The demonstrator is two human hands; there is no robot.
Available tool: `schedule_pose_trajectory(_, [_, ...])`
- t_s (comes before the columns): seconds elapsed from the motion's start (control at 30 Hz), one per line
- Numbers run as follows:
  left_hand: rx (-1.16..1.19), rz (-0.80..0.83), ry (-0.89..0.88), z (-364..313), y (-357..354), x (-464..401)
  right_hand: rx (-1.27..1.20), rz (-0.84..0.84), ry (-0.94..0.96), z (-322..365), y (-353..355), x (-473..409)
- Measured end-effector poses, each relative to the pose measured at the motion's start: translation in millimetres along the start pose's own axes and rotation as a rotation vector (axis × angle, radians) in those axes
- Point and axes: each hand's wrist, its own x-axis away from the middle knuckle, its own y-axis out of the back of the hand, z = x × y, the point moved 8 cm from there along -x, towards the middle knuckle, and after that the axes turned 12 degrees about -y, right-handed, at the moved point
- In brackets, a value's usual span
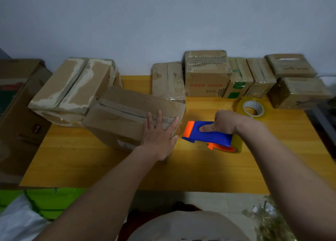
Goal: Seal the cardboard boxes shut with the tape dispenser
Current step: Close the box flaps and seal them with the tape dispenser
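A cardboard box (125,113) lies at an angle on the yellow table (200,168), its top flaps closed along a taped seam. My left hand (160,137) lies flat with spread fingers on the box's right end. My right hand (223,122) grips the blue and orange tape dispenser (209,135), which is just right of the box, its orange front end close to the box's right edge. A roll of clear tape sits in the dispenser's rear.
A larger worn box (72,89) sits behind on the left. Several smaller taped boxes (207,73) line the back wall to the right. A spare tape roll (251,108) lies behind my right hand. A big carton (16,113) stands off the table's left.
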Motion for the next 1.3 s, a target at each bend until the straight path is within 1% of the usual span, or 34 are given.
schedule_pose_trajectory(0.07, [-0.001,0.006,0.002,-3,1,-1,0.089,-0.104,0.003,12,3,2])
schedule_pose_trajectory(0.13, [0.008,0.012,0.009,-2,2,1,0.282,-0.251,-0.018,15,0,2])
schedule_pose_trajectory(0.17, [0.032,0.014,0.016,1,2,3,0.388,-0.287,-0.037,11,-8,1])
schedule_pose_trajectory(0.2, [0.067,0.017,0.019,4,2,4,0.428,-0.276,-0.066,-1,-19,-1])
schedule_pose_trajectory(0.23, [0.097,0.02,0.021,7,2,5,0.384,-0.244,-0.107,-18,-32,-5])
schedule_pose_trajectory(0.3, [0.109,0.011,0.032,10,3,4,0.148,-0.238,-0.145,-44,-45,-15])
schedule_pose_trajectory(0.37, [0.114,0.011,0.025,5,2,2,-0.098,-0.296,-0.172,-58,-53,-18])
schedule_pose_trajectory(0.43, [0.097,0.01,0.026,4,1,1,-0.228,-0.368,-0.149,-55,-65,-24])
schedule_pose_trajectory(0.53, [0.09,0.018,0.021,11,0,1,-0.186,-0.437,-0.11,-39,-85,-29])
schedule_pose_trajectory(0.6, [0.1,0.027,0.004,12,-1,2,-0.172,-0.431,-0.137,-33,-102,-35])
schedule_pose_trajectory(0.67, [0.108,0.029,-0.018,14,-2,3,-0.178,-0.379,-0.16,-28,-119,-44])
schedule_pose_trajectory(0.73, [0.094,0.03,-0.046,19,-3,7,-0.201,-0.316,-0.139,-24,-134,-53])
schedule_pose_trajectory(0.8, [0.077,0.026,-0.081,25,-3,11,-0.312,-0.268,-0.146,-28,-137,-57])
schedule_pose_trajectory(0.83, [0.076,0.02,-0.098,27,-2,12,-0.371,-0.287,-0.179,-32,-132,-56])
schedule_pose_trajectory(0.87, [0.074,0.012,-0.114,27,-1,14,-0.416,-0.363,-0.216,-35,-122,-50])
schedule_pose_trajectory(0.9, [0.069,0.0,-0.126,26,-1,15,-0.471,-0.479,-0.227,-33,-107,-39])
schedule_pose_trajectory(0.93, [0.062,-0.016,-0.131,25,1,15,-0.567,-0.597,-0.181,-24,-91,-24])
schedule_pose_trajectory(0.97, [0.053,-0.035,-0.131,23,2,16,-0.687,-0.679,-0.075,-8,-76,-7])
schedule_pose_trajectory(1.0, [0.047,-0.049,-0.129,20,3,16,-0.791,-0.706,0.065,14,-63,10])
schedule_pose_trajectory(1.03, [0.045,-0.055,-0.127,18,4,17,-0.862,-0.688,0.2,39,-55,23])
schedule_pose_trajectory(1.07, [0.048,-0.057,-0.123,16,4,17,-0.911,-0.636,0.298,64,-50,31])
schedule_pose_trajectory(1.1, [0.055,-0.056,-0.122,15,4,17,-0.951,-0.563,0.347,85,-47,35])
schedule_pose_trajectory(1.13, [0.064,-0.057,-0.125,13,5,17,-0.99,-0.479,0.349,101,-47,33])
schedule_pose_trajectory(1.2, [0.072,-0.064,-0.137,12,6,17,-1.042,-0.32,0.259,119,-51,19])
schedule_pose_trajectory(1.23, [0.081,-0.07,-0.144,13,6,18,-1.052,-0.279,0.212,123,-53,13])
schedule_pose_trajectory(1.3, [0.106,-0.076,-0.168,15,7,18,-1.075,-0.255,0.16,126,-55,6])
